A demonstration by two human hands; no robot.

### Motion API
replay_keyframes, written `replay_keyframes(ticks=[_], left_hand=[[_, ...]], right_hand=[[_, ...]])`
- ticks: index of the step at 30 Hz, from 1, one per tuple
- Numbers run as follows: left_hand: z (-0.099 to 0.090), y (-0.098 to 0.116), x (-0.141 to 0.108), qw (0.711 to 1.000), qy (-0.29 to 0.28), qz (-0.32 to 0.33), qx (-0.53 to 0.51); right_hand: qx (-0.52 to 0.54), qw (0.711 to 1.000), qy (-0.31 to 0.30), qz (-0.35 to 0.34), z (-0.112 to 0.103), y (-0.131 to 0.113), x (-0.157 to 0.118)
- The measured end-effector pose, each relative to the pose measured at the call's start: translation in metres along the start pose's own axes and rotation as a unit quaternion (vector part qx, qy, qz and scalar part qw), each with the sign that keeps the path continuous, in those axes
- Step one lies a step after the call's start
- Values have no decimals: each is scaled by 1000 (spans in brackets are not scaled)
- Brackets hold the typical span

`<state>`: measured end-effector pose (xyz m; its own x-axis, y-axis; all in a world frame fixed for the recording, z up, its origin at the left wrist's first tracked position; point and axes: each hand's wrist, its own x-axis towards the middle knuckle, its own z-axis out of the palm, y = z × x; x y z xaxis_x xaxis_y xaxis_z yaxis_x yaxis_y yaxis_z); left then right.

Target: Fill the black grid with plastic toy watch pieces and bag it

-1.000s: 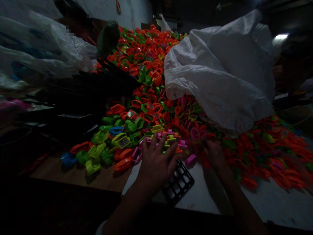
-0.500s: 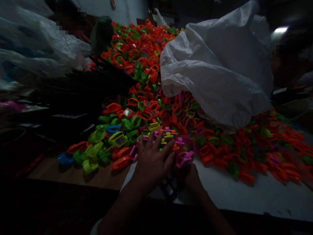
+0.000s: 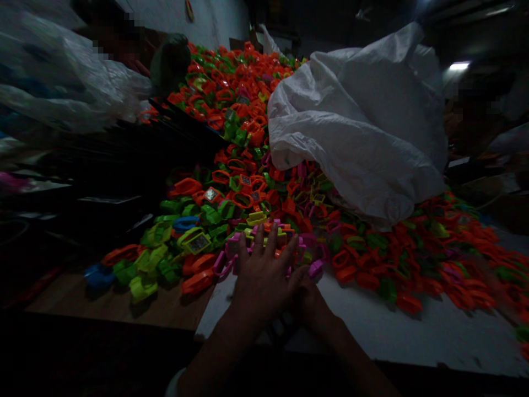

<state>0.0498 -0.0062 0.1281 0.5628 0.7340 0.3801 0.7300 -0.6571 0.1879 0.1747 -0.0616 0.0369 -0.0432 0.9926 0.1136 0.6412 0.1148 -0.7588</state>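
My left hand [image 3: 264, 273] lies palm down with its fingers spread over a cluster of pink, yellow and orange plastic toy watches [image 3: 281, 237]. Close against it on the right is my right hand [image 3: 309, 303], whose fingers are mostly hidden behind the left hand and in shadow. A dark object [image 3: 281, 330] shows faintly below both hands, at the edge of the white table surface [image 3: 372, 322]. Beyond the hands rises a large heap of orange and green toy watches [image 3: 243, 121].
A big white sack [image 3: 359, 127] rests on the heap at the right. Dark stacked sheets [image 3: 124, 165] and clear plastic bags [image 3: 82, 77] are at the left. One person is partly visible at upper left, another at far right. Green and yellow watches lie left on brown board [image 3: 173, 309].
The black tray-like object with pale openings, visible below my hands before, is now mostly hidden in shadow. My right hand has moved left, closer to my left hand. The view has shifted slightly.
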Motion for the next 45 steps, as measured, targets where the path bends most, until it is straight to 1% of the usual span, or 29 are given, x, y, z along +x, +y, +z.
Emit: replay_keyframes(ticks=[1, 2, 3, 4, 5, 6, 8, 9, 10, 12, 14, 16, 17, 19, 20, 21, 22, 23, 25, 27, 29, 31, 34, 36, 37, 39, 41, 43, 45], left_hand=[[1, 1, 1, 1000, 7, -2, -4], [3, 1, 1, 1000, 12, -1, -9], [4, 1, 1, 1000, 17, 2, -14], [5, 1, 1, 1000, 20, 7, -17], [5, 0, 1, 999, 24, 10, -19], [6, 0, 1, 999, 28, 11, -20], [6, -1, 0, 999, 31, 8, -19], [6, -1, 0, 999, 31, 6, -18], [5, -1, 0, 999, 29, 7, -17], [5, -2, 0, 1000, 23, 10, -16], [4, -2, -1, 1000, 19, 15, -15], [3, -2, -1, 1000, 16, 17, -15], [3, -2, -1, 1000, 16, 18, -15], [3, -2, -1, 1000, 16, 17, -14], [3, -2, -1, 1000, 17, 17, -13], [3, -2, 0, 1000, 17, 18, -12], [4, -3, 0, 1000, 17, 19, -10], [4, -3, 0, 1000, 14, 21, -8], [4, -4, 1, 1000, 9, 24, -6], [4, -4, 1, 1000, 4, 26, -6], [4, -5, 1, 1000, 2, 27, -6], [5, -5, 0, 1000, 2, 26, -5], [4, -6, -1, 1000, -3, 21, -7], [4, -7, -1, 1000, -13, 24, -9], [4, -7, -1, 999, -17, 28, -9], [4, -8, 0, 999, -18, 34, -4], [4, -7, 1, 999, -12, 34, 4], [4, -6, 2, 1000, -4, 28, 4], [4, -4, 2, 1000, 8, 19, -4]], right_hand=[[14, 1000, 0, -15, -9, 2, 0], [15, 1000, 12, -24, -20, 5, 2], [-3, 999, 40, -24, -32, 9, 4], [-43, 996, 80, -9, -45, 12, 9], [-104, 987, 117, 22, -58, 16, 15], [-176, 972, 139, 63, -69, 19, 22], [-300, 932, 135, 148, -87, 25, 38], [-336, 917, 121, 179, -93, 27, 45], [-352, 909, 107, 197, -98, 29, 51], [-351, 909, 93, 204, -102, 33, 55], [-356, 906, 93, 207, -104, 36, 49], [-325, 914, 134, 201, -102, 39, 35], [-280, 925, 165, 195, -99, 39, 27], [-125, 953, 206, 182, -88, 36, 11], [-29, 962, 204, 177, -79, 32, 4], [61, 965, 188, 172, -69, 28, -2], [137, 961, 167, 171, -57, 23, -6], [198, 955, 143, 170, -46, 18, -9], [269, 941, 106, 174, -25, 10, -10], [281, 938, 101, 178, -11, 7, -9], [258, 943, 125, 166, -5, 8, -8], [224, 954, 147, 136, -3, 10, -9], [175, 970, 151, 79, -4, 11, -13], [122, 980, 149, 49, -3, 8, -13], [85, 985, 144, 44, -2, 6, -11], [4, 991, 123, 57, 0, 0, -6], [-41, 992, 98, 75, 1, -3, 0], [-18, 995, 78, 53, -2, -3, 2], [39, 998, 49, -2, -13, 2, 3]])
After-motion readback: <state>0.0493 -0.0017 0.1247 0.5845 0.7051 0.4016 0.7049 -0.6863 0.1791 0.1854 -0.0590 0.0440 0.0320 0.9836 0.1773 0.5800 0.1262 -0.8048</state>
